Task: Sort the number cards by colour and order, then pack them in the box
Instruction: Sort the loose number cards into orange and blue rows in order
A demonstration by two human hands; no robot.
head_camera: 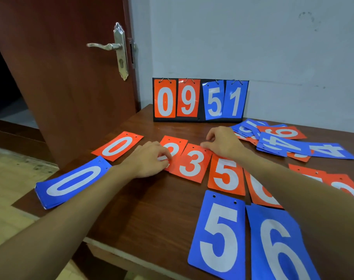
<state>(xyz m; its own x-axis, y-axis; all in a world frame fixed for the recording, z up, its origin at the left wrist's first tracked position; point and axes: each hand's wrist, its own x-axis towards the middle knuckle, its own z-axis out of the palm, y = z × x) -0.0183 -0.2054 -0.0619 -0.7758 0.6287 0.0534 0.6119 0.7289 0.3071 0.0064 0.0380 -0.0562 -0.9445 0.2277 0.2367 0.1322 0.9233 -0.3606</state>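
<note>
Blue 5 (218,237) and blue 6 (279,249) lie nearest on the counter (152,203), with blue 0 (73,184) at left, so three blues. Behind them, left hand (150,158) grips red 2 (175,146), and right hand (222,142) fingers (207,145) pinch the far edge of red 3 (192,164). Mixed pile (273,138) far right.

Both forearms reach toward the far side, palms down. Left grip (150,159): fingers curled, pinching the red 2 card (176,142). Right grip (222,142): thumb and fingers pinching the far edge of the red 3 card (192,164).
</note>
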